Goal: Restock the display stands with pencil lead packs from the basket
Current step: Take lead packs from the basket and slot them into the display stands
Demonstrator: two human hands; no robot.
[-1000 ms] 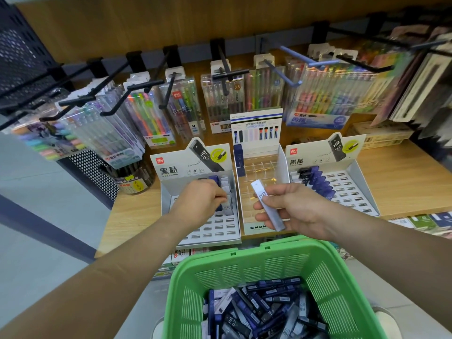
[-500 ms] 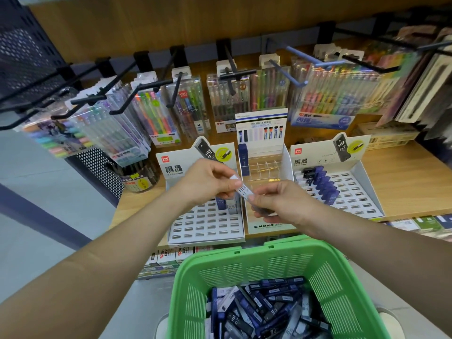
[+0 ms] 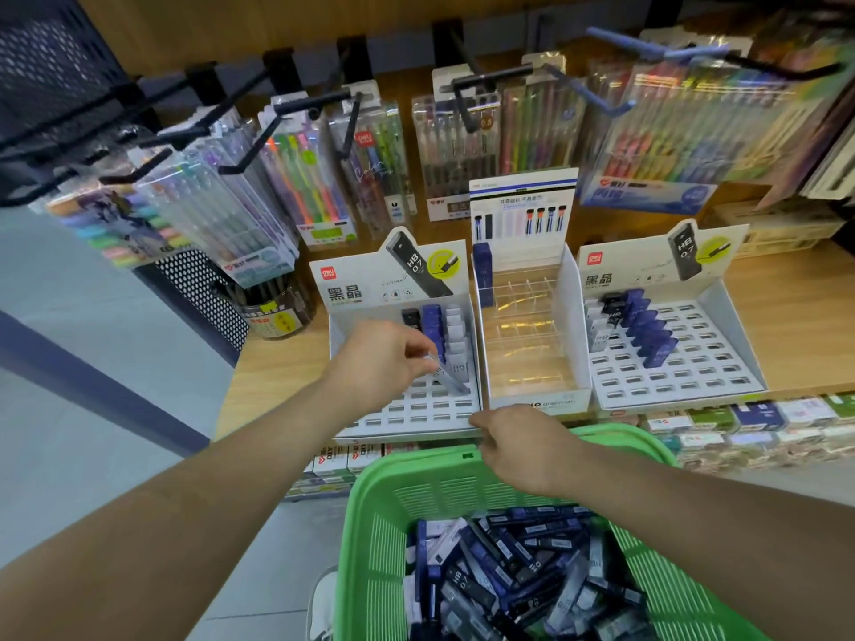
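Note:
My left hand [image 3: 384,363] pinches a slim clear pencil lead pack [image 3: 451,379] and holds it tilted over the slotted left display stand [image 3: 402,416], just in front of the rows of packs standing there. My right hand [image 3: 523,448] hovers above the far rim of the green basket [image 3: 439,492], fingers curled with nothing in them. The basket holds several dark blue and clear lead packs [image 3: 518,580]. At the right is another slotted stand [image 3: 684,367], with a diagonal row of blue packs [image 3: 647,330] in it.
A clear-divider stand [image 3: 532,335] sits between the two slotted stands on the wooden shelf [image 3: 796,316]. Pen sets hang on black hooks [image 3: 296,108] above. A jar of pens [image 3: 273,312] stands at the left. Small boxes [image 3: 758,423] line the lower shelf.
The lead pack went from my right hand into my left hand. The left hand carried it down over the left stand, and the right hand drew back toward the basket.

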